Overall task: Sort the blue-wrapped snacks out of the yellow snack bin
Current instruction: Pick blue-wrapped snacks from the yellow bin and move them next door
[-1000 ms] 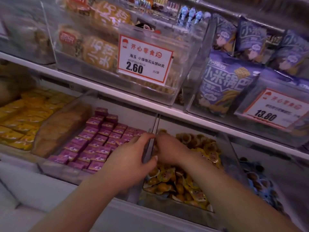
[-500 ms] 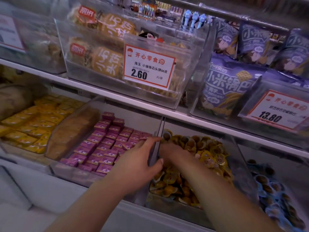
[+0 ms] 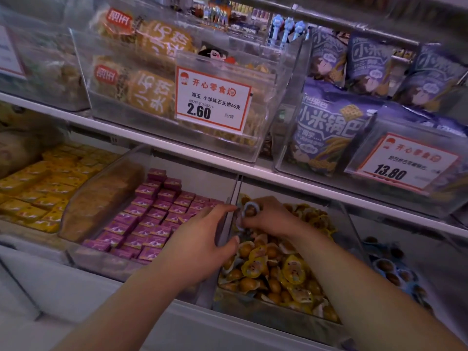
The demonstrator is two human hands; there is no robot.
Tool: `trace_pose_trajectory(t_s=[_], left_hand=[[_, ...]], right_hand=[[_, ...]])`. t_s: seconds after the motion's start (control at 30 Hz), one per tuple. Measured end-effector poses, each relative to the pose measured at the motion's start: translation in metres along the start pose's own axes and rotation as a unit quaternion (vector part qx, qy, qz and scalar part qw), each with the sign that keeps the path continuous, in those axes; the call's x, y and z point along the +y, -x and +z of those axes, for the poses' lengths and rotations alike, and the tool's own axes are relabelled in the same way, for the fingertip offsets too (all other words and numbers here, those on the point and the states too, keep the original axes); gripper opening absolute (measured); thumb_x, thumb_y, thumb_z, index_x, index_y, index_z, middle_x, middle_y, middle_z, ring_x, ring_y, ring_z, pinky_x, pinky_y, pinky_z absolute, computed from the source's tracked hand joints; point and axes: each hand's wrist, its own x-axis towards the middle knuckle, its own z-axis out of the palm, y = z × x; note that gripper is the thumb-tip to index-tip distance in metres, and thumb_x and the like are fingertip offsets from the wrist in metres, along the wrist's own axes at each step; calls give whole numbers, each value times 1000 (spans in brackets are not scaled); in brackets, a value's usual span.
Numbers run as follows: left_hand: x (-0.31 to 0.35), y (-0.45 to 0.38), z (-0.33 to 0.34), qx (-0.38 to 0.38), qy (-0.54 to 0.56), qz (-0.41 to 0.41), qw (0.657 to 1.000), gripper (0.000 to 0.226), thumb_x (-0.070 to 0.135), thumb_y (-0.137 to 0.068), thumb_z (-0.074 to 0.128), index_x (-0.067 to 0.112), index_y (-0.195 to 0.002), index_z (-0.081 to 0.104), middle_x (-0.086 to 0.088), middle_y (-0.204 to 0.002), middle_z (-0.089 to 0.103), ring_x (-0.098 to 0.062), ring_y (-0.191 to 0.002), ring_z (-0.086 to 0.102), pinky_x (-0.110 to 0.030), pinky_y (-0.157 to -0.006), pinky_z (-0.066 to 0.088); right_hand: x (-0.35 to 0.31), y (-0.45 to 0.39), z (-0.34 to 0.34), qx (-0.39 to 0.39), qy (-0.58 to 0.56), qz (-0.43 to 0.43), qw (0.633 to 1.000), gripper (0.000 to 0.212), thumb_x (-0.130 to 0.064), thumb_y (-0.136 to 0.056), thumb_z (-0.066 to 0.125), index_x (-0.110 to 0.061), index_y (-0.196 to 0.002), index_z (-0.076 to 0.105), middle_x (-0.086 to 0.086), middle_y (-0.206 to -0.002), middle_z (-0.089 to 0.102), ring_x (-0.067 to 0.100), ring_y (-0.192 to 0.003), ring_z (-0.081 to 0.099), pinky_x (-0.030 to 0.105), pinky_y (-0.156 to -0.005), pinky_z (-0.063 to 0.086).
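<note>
A clear bin (image 3: 266,316) on the lower shelf holds a heap of yellow-wrapped snacks (image 3: 283,269). My right hand (image 3: 268,216) is at the bin's back left corner and pinches a blue-wrapped snack (image 3: 249,210), lifted just above the yellow heap. My left hand (image 3: 200,239) grips the clear divider wall between this bin and the purple one, thumb inside the yellow bin, fingers over the wall's top edge. A bin of blue-wrapped snacks (image 3: 395,272) lies to the right.
Purple boxed snacks (image 3: 152,219) fill the bin to the left, with yellow packets (image 3: 38,188) further left. The white shelf edge (image 3: 278,181) runs close above my hands. Upper bins carry price tags (image 3: 212,98) and purple bags (image 3: 326,138).
My right hand has come up from the yellow heap with a blue-wrapped snack pinched in its fingers. My left hand stays on the divider. The view has shifted slightly down and left.
</note>
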Motion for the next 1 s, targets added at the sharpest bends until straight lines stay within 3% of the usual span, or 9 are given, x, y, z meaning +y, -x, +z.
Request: trace_pose_trajectory(t_s=[0.13, 0.23, 0.33, 0.4, 0.53, 0.63, 0.7, 0.8, 1.0], left_hand=[[15, 1, -1, 93, -18, 27, 995, 42, 48, -89, 52, 34, -128, 54, 15, -123, 53, -8, -108, 56, -23, -85, 44], [43, 2, 6, 162, 10, 75, 984, 33, 41, -89, 47, 31, -119, 57, 17, -119, 53, -5, -104, 55, -23, -87, 45], [71, 7, 34, 115, 82, 77, 987, 38, 47, -87, 50, 43, -126, 47, 26, -120, 47, 5, -109, 52, -13, -86, 44], [79, 8, 55, 57, 130, 42, 989, 51, 54, -84, 58, 51, -130, 38, 27, -123, 44, 7, -112, 51, -13, -90, 44], [78, 0, 75, -16, 193, -4, 981, 58, 33, -84, 75, 39, -135, 48, 18, -128, 57, 6, -110, 58, -21, -94, 50], [74, -9, 77, -11, 227, -6, 974, 54, 15, -81, 79, 37, -126, 56, 24, -109, 67, 10, -98, 63, -10, -80, 51], [70, -13, 75, -20, 229, -19, 973, 54, 11, -79, 80, 38, -120, 58, 24, -100, 69, 3, -90, 68, -14, -75, 53], [66, -17, 73, -17, 192, -2, 981, 43, 20, -80, 80, 38, -115, 61, 18, -101, 67, -2, -93, 67, -25, -81, 56], [69, -21, 78, -6, 144, 32, 989, 30, 50, -83, 62, 40, -112, 61, 25, -116, 62, 2, -110, 60, -28, -90, 54]], right_hand=[[-6, 30, -31, 27, -184, 33, 982, 11, -21, -72, 82, -13, -78, 77, 6, -81, 76, 18, -77, 70, 28, -68, 58], [-8, 64, -42, 17, -352, 110, 929, 11, -16, -75, 81, -11, -83, 77, 17, -86, 72, 28, -74, 63, 28, -54, 54], [-4, 91, -38, 59, -482, 184, 855, 34, -14, -74, 77, -1, -105, 73, 23, -105, 72, 29, -85, 68, 33, -65, 57], [-3, 107, -33, 73, -543, 195, 813, 32, -12, -86, 67, 2, -114, 70, 24, -114, 70, 31, -95, 68, 40, -82, 56], [4, 125, -30, 59, -645, 189, 738, 37, -15, -88, 55, 5, -116, 69, 25, -120, 67, 34, -113, 64, 43, -100, 50], [10, 127, -32, 61, -649, 187, 735, 35, -12, -95, 49, 6, -121, 65, 26, -122, 66, 35, -112, 63, 42, -91, 51], [16, 128, -31, 77, -636, 199, 741, 33, -7, -96, 47, 8, -119, 65, 27, -120, 66, 39, -114, 63, 47, -92, 53], [24, 127, -30, 117, -602, 202, 764, 30, -1, -96, 46, 9, -117, 65, 27, -119, 67, 41, -113, 63, 54, -101, 49], [25, 128, -28, 148, -588, 185, 774, 25, 6, -96, 49, 2, -104, 73, 21, -107, 73, 29, -97, 71, 38, -86, 59]])
